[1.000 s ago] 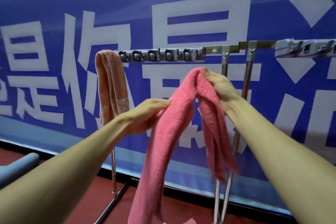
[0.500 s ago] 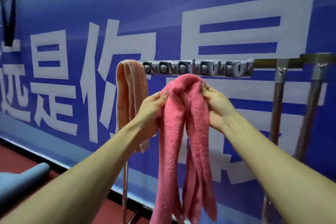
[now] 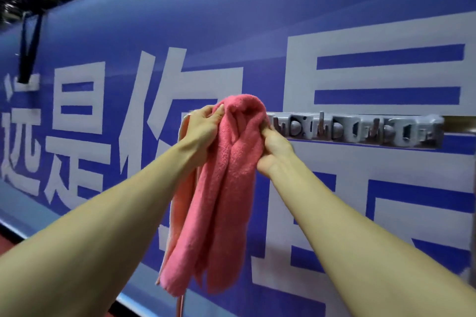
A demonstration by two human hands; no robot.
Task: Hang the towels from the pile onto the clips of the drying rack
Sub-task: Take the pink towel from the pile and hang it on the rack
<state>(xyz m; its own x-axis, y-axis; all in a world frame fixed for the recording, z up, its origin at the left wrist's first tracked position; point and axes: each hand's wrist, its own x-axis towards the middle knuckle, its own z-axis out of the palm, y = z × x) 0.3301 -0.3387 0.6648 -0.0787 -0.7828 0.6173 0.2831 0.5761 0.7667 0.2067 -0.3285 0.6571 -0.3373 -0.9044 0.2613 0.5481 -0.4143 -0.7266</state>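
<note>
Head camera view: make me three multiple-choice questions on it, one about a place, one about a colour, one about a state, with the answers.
1. Where is the pale peach towel relative to the pink towel?
A. to its left
B. to its right
C. above it
2. What colour is the banner behind the clip bar?
A. green
B. blue with white characters
C. plain black
3. How is the pink towel held?
A. hanging free
B. by one hand only
C. gripped by both hands
Answers: A, it shows at the pink one's left edge; B, white characters on blue; C, the left hand and right hand each grip its top.
</note>
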